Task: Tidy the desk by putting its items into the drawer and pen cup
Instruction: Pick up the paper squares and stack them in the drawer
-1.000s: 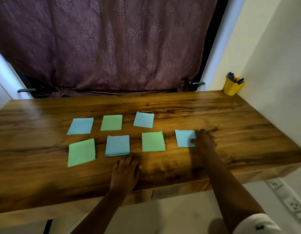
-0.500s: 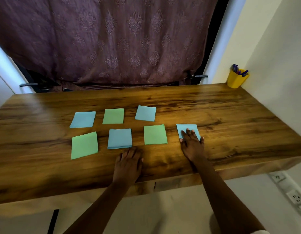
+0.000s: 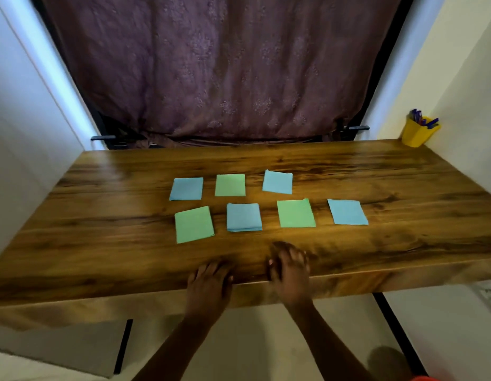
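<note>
Both hands are flat on the near edge of the wooden desk [image 3: 403, 188], left hand [image 3: 210, 281] and right hand [image 3: 289, 266] side by side, fingers stretched out and holding nothing (the right one's a bit blurry tbh). The paper squares [image 3: 230, 185] sit in two rows just past the fingertips, none touched, with the blue stack [image 3: 244, 217] ahead of the left hand and a green square [image 3: 296, 213] ahead of the right. The yellow pen cup [image 3: 419, 132] is way off in the far right corner, well apart from both hands.
</note>
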`<state>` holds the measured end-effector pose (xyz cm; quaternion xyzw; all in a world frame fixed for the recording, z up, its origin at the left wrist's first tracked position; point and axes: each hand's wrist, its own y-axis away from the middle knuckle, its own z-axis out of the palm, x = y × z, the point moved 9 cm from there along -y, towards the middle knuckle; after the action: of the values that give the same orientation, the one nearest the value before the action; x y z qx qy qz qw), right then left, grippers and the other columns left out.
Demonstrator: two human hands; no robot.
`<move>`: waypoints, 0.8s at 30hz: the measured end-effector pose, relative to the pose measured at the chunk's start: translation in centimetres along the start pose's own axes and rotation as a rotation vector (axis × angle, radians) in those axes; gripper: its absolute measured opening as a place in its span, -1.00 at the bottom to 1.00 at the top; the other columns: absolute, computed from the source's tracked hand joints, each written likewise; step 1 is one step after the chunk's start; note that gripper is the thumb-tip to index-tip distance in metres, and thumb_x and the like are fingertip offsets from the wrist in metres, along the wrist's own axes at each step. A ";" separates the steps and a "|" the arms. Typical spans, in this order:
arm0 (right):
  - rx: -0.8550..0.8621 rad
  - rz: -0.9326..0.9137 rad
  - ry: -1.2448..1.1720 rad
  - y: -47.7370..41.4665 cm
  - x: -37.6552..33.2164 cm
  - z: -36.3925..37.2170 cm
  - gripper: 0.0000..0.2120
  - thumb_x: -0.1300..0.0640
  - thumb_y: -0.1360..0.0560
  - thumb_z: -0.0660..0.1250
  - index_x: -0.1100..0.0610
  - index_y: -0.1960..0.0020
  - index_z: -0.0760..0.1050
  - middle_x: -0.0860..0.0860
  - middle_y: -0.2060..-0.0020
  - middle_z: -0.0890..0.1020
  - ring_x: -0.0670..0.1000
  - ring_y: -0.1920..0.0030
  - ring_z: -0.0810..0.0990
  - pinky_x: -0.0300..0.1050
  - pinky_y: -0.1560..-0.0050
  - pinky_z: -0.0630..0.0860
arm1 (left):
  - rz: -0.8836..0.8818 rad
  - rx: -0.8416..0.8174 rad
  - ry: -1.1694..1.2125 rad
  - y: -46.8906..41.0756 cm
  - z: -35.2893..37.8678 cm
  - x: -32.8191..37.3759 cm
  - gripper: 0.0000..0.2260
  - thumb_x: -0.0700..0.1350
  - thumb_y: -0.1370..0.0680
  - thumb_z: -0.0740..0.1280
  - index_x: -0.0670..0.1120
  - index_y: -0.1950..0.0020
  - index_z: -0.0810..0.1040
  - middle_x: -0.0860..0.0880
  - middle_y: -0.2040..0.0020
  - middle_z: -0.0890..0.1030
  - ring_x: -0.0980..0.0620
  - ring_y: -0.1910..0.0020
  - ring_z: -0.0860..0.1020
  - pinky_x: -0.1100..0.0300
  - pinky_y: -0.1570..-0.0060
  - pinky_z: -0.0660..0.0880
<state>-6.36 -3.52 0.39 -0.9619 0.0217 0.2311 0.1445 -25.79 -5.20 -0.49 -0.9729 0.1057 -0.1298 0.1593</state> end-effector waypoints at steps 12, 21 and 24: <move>-0.471 0.616 -0.971 13.4 -10.2 13.8 -0.84 0.09 -0.57 0.25 0.13 0.05 0.57 0.05 0.20 0.66 0.01 0.18 0.61 -0.16 0.22 0.50 | -0.698 0.076 0.767 13.2 -3.5 -16.4 -0.85 -0.04 -0.59 0.24 0.02 -0.07 0.59 0.02 -0.02 0.60 0.00 0.00 0.54 0.08 0.01 0.49; -0.418 1.268 -1.503 16.8 -8.9 22.5 -0.43 -0.16 -0.61 0.01 0.24 -0.43 0.24 0.19 -0.38 0.39 0.21 -0.36 0.39 0.08 -0.25 0.36 | -1.499 0.022 1.969 17.7 6.7 -20.2 -0.57 0.25 -0.56 0.12 -0.09 -0.03 0.49 -0.22 -0.42 0.35 -0.24 -0.38 0.34 -0.10 -0.34 0.24; -0.335 1.332 -1.662 16.4 -9.2 23.4 -0.31 -0.28 -0.58 -0.07 0.21 -0.49 0.15 0.17 -0.45 0.29 0.19 -0.44 0.28 0.11 -0.39 0.22 | -1.568 0.052 2.019 17.9 7.7 -21.1 -0.35 0.36 -0.53 0.02 -0.13 -0.33 0.38 -0.22 -0.43 0.32 -0.23 -0.42 0.28 -0.12 -0.36 0.19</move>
<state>-26.64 -12.71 -19.78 -0.3060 0.4042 0.8442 -0.1745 -46.44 -14.35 -18.22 -0.2412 -0.4228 -0.8687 -0.0914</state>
